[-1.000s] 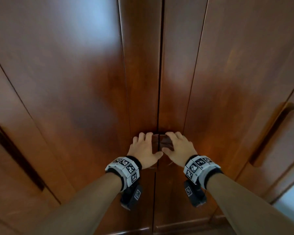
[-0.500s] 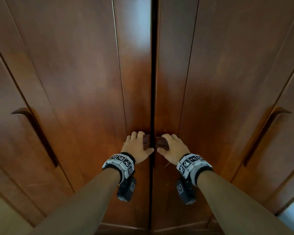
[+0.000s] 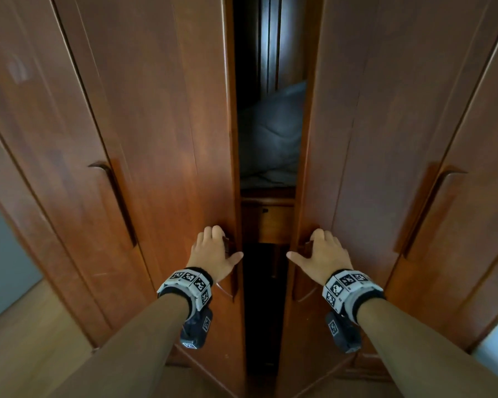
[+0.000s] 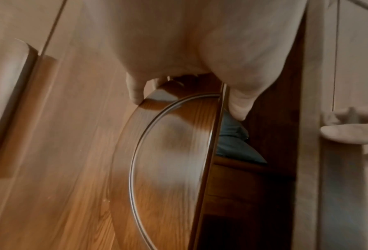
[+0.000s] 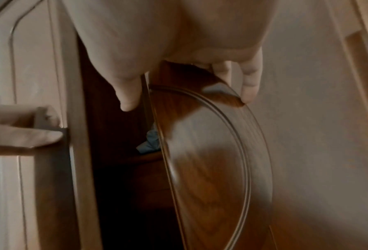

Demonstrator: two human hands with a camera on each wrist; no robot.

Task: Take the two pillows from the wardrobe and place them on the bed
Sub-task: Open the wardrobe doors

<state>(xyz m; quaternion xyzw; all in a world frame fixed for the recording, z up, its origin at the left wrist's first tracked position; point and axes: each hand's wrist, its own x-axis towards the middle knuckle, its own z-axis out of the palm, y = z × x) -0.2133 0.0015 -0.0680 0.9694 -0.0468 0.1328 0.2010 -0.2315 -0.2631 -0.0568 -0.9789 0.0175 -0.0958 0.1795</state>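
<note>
The brown wooden wardrobe's two middle doors stand ajar with a dark gap between them. My left hand (image 3: 213, 249) grips the left door's handle (image 4: 168, 143), fingers curled over its top and thumb at the door edge. My right hand (image 3: 322, 251) grips the right door's handle (image 5: 210, 143) the same way. Through the gap a pale grey-blue pillow (image 3: 270, 136) lies on a shelf inside; a sliver of the pillow (image 4: 232, 138) shows in the left wrist view, and the pillow (image 5: 150, 142) shows in the right wrist view. A second pillow is hidden.
A wooden drawer front (image 3: 268, 222) sits under the pillow shelf, with darkness below it. Outer wardrobe doors with long handles (image 3: 118, 202) (image 3: 426, 208) flank the middle pair. Light wooden floor (image 3: 26, 340) lies at the lower left.
The two middle doors have swung apart from closed to ajar, my hands moving outward with their handles. The pillow inside has come into sight.
</note>
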